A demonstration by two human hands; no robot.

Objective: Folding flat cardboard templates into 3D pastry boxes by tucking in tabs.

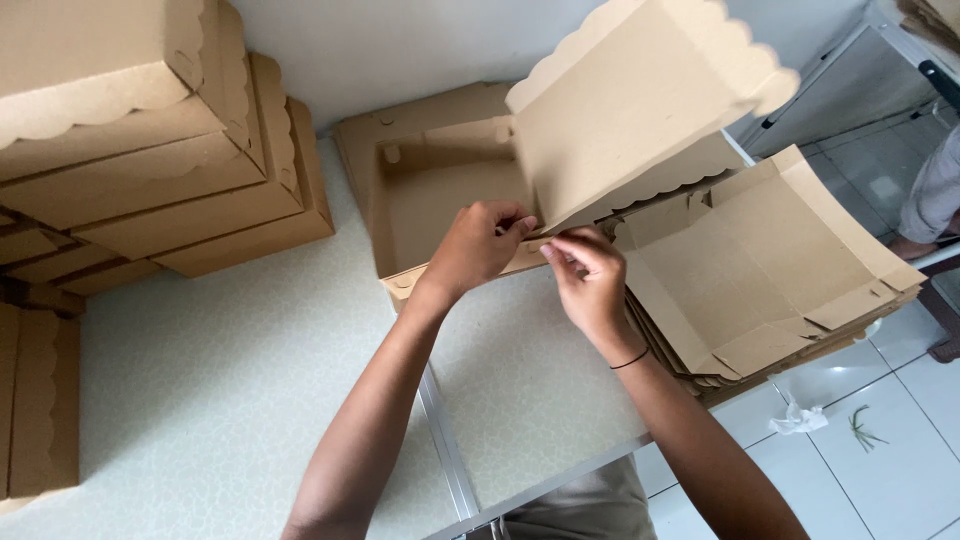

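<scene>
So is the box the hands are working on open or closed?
Open. The box's scalloped lid stands raised and its inside shows empty. The left hand and right hand pinch its front edge.

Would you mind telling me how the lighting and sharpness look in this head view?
Head view: soft, even daylight, no glare; faint shadows inside the open box; left hand and right hand sharp; slight wide-angle stretch at the edges, seen on the stacked boxes.
</scene>
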